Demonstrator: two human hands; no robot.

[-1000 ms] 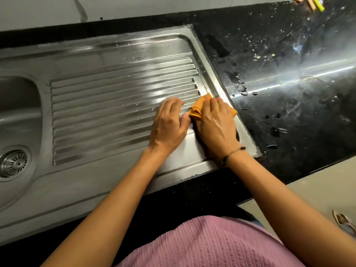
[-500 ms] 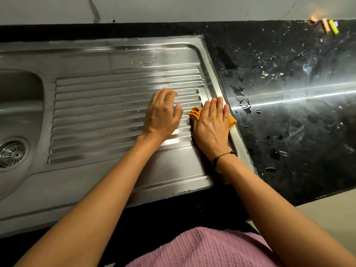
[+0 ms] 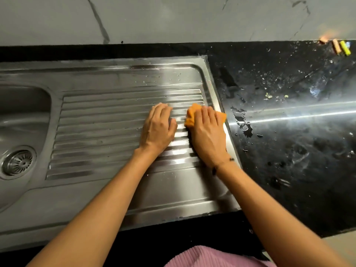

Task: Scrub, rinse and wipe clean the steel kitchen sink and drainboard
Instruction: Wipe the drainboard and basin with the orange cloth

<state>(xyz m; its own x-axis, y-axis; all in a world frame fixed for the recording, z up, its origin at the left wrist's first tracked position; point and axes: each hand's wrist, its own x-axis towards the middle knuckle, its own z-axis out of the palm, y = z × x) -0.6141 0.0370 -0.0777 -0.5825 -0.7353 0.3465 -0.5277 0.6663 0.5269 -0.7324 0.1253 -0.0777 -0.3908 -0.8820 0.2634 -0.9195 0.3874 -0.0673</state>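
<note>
Right hand [image 3: 209, 135]: flat, fingers together, pressing crumpled orange cloth [image 3: 190, 117] on ribbed steel drainboard [image 3: 100, 120].
Left hand [image 3: 158, 128]: flat, beside it.
Surroundings: wet black countertop [image 3: 289, 151]; round drain strainer [image 3: 19, 162].

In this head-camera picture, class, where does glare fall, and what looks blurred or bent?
Head view: glare patches on the drainboard ridges between the hands and a bright streak across the wet black counter; the small coloured items at far right look smeared; the counter edge bows from wide-angle distortion.

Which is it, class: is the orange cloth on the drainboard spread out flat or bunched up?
Bunched up. The orange cloth shows creased folds beside the right hand, which presses on it.
</note>
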